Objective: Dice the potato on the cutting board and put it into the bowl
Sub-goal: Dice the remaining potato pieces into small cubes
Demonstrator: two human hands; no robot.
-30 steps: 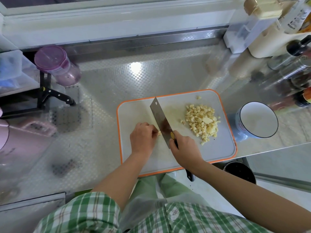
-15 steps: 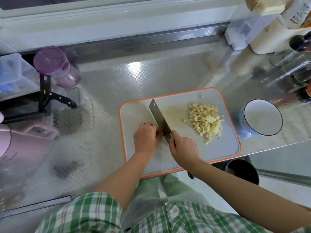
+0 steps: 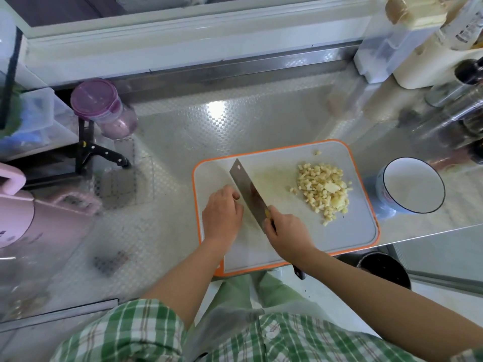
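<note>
A grey cutting board with an orange rim lies on the steel counter. A heap of pale diced potato rests on its right half. My right hand grips the handle of a cleaver, whose blade stands edge-down on the board's middle. My left hand is curled on the board against the blade's left side; whatever potato it presses is hidden under the fingers. A white bowl with a dark rim and blue outside stands just right of the board and looks empty.
A black-handled knife lies on a rack at the left, beside a purple-lidded jar. A pink jug stands at the far left. Bottles and containers crowd the back right corner. A dark round bin sits below the counter edge.
The cleaver's blade and my left hand have edged slightly leftward along the board between cuts. The diced heap and the bowl have stayed put.
</note>
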